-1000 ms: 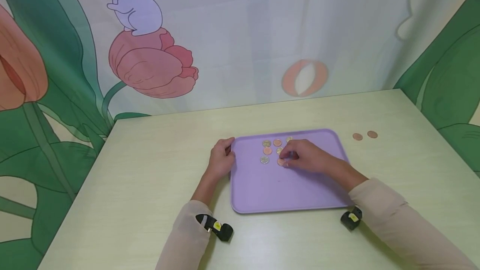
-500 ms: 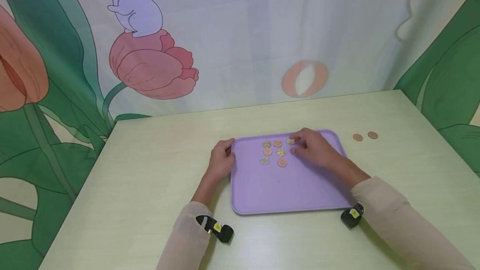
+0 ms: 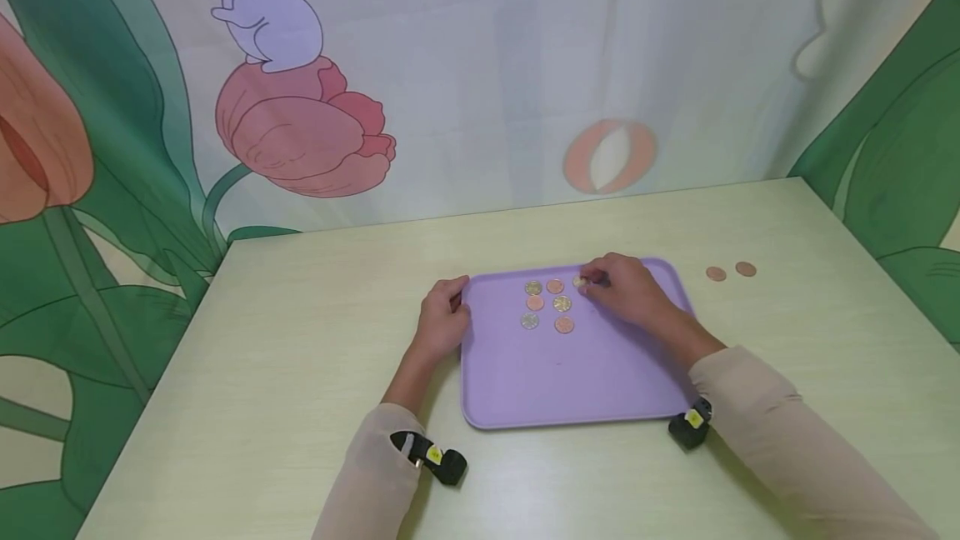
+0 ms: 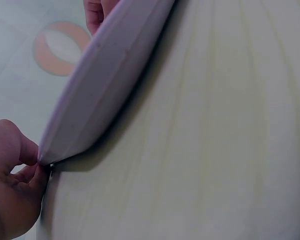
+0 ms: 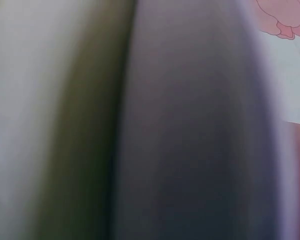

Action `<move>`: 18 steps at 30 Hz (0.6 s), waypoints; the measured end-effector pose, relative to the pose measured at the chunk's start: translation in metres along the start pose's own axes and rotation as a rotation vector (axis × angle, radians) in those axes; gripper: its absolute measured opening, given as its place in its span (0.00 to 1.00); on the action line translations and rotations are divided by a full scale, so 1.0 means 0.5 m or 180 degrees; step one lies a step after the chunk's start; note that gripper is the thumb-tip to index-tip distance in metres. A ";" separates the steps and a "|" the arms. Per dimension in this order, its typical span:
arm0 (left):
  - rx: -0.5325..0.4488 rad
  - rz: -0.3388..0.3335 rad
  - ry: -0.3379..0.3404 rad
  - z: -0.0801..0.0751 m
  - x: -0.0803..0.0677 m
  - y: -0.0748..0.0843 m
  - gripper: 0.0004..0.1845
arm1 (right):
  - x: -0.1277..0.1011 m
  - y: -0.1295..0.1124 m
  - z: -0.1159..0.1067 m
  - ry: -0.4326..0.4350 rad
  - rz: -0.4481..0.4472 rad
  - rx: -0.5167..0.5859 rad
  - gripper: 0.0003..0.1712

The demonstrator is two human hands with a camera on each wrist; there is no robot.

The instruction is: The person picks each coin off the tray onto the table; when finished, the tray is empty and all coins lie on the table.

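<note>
A purple tray [image 3: 570,390] lies on the table, with several gold, copper and silver coins set out in rough rows. My left hand [image 3: 442,319] grips the tray's left rim near its far corner; the left wrist view shows the thumb and fingers of that left hand [image 4: 15,185] pinching the rim. At the far right of the coins, my right hand [image 3: 626,290] holds the edge of a gold coin [image 3: 578,281] between thumb and fingertips, which partly cover it. Nearest to that hand are another gold coin [image 3: 562,303] and a copper coin [image 3: 564,324].
Two more copper coins, a left one [image 3: 716,273] and a right one [image 3: 746,269], lie on the pale table [image 3: 337,315] beyond the tray's right side. A printed curtain [image 3: 480,90] hangs behind the table. The tray's blurred side [image 5: 190,125] fills the right wrist view.
My right hand has moved from the near copper coin up to the gold coin at the far right, and its thumb and fingers have closed together there. The left hand stays put.
</note>
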State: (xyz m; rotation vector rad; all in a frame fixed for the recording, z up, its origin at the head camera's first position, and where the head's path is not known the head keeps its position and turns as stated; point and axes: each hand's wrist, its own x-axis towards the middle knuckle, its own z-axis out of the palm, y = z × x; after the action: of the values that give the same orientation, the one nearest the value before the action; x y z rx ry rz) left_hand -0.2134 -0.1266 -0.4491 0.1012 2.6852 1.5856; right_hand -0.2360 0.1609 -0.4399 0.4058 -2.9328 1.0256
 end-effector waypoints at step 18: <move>0.0024 -0.0030 0.0011 0.001 0.002 -0.001 0.27 | 0.000 0.003 -0.001 -0.0121 0.0107 0.0007 0.10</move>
State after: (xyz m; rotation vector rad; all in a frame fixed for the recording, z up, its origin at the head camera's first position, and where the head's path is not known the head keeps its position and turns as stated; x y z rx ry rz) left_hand -0.2143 -0.1266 -0.4500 0.0859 2.6903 1.5747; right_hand -0.2364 0.1621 -0.4405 0.3814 -2.9824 1.0364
